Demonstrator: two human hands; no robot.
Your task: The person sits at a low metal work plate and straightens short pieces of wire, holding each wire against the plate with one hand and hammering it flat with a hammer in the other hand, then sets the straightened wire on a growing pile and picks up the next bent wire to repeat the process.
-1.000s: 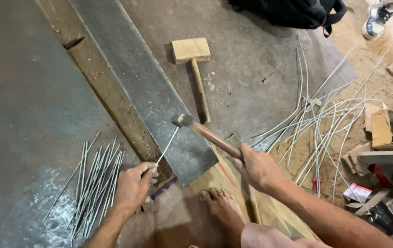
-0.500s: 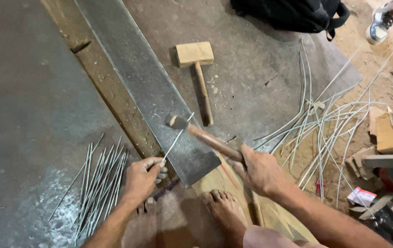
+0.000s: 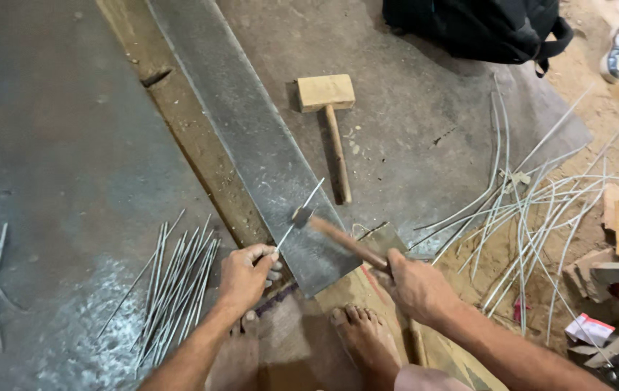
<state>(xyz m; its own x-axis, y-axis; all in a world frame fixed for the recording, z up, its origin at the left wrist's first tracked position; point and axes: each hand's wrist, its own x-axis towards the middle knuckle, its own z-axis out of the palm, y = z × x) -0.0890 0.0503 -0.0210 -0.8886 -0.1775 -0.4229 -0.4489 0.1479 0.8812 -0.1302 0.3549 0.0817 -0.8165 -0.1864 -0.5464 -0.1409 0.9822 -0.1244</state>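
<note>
**Head view: the hammer is down on the rod**

In the head view we see our left hand (image 3: 246, 274) pinching one thin metal rod (image 3: 300, 211) between closed fingers, so the rod lies slanted on the long steel plate (image 3: 251, 152), pointing toward one o'clock from that hand. Our right hand (image 3: 419, 287) is wrapped tight around the wooden handle of a small hammer (image 3: 338, 239). Half a second ago the hammer head stood a little higher and more to the left; now it sits on the rod, near its middle, so we judge that a blow has just landed to straighten it. The rod is at about one o'clock from the left hand and ten o'clock from the right.

Further out, a bundle of straight rods (image 3: 172, 289) lies at nine o'clock of the left hand, a wooden mallet (image 3: 329, 116) at twelve o'clock on the floor, and many bent rods (image 3: 533, 217) at three o'clock.
</note>
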